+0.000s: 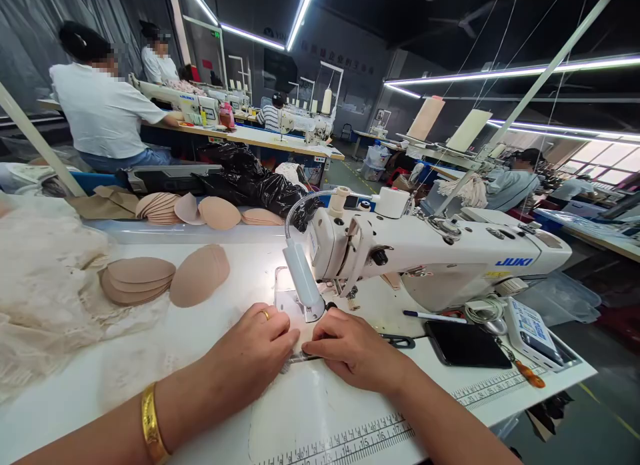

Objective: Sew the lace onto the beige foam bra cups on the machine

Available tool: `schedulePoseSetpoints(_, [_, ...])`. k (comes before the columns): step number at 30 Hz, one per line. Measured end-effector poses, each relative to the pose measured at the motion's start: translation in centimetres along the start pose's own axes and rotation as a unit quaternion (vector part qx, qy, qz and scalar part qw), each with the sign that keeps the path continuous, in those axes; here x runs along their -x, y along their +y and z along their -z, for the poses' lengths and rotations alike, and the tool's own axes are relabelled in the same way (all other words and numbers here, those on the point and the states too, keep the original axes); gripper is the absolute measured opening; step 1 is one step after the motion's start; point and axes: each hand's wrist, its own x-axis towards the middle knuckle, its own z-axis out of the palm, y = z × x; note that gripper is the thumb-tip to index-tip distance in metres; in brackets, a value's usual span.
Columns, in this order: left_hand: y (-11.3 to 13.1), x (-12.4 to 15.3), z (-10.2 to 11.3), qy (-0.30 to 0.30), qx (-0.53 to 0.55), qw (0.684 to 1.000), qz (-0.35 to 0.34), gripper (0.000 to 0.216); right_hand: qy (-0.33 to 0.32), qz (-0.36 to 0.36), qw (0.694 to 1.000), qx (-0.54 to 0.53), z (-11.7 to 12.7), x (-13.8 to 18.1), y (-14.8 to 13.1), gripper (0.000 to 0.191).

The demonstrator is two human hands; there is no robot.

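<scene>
My left hand (256, 345), with a gold ring and bracelet, is closed just in front of the sewing machine's needle area. A bit of sheer lace fabric (135, 365) runs under the left forearm and appears at its fingertips. Close beside it, my right hand (357, 348) has curled fingers pressed together; what they pinch is hidden. Above both hands stands the white JUKI sewing machine (450, 258), its lamp (304, 278) lit over the needle plate. Beige oval pads (200, 275) lie in stacks on the left, beside a heap of cream lace (45, 298).
Right of the hands lie black-handled snips (400, 342), a phone (465, 344), a pen (435, 316) and a white box (533, 332). More pads (220, 213) and black plastic bags (250, 178) are behind. Co-workers (100, 112) sit at other machines.
</scene>
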Motion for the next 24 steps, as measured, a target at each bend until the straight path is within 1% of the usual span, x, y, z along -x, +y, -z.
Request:
schedulePoseSetpoints(5, [0.1, -0.2, 0.1, -0.005, -0.012, 1.0, -0.004, 0.028, 0.0, 0.004, 1.0, -0.014, 0.1, -0.1, -0.1, 0.03])
schedulePoseSetpoints(9, [0.2, -0.2, 0.2, -0.013, 0.006, 1.0, 0.001, 0.027, 0.001, 0.006, 0.999, -0.036, 0.0, 0.0, -0.2, 0.03])
schedulePoseSetpoints(12, [0.2, 0.0, 0.2, -0.006, 0.027, 1.0, 0.01, 0.026, 0.0, -0.005, 0.999, -0.048, -0.1, 0.0, -0.2, 0.033])
schedulePoseSetpoints(17, [-0.3, -0.1, -0.1, 0.015, 0.064, 0.998, 0.003, 0.023, 0.012, -0.06, 0.998, -0.014, -0.7, 0.1, 0.0, 0.033])
schedulePoseSetpoints(24, [-1.9, -0.8, -1.2, 0.019, 0.05, 0.998, -0.017, 0.024, 0.034, -0.082, 0.996, 0.023, -1.5, 0.0, 0.5, 0.031])
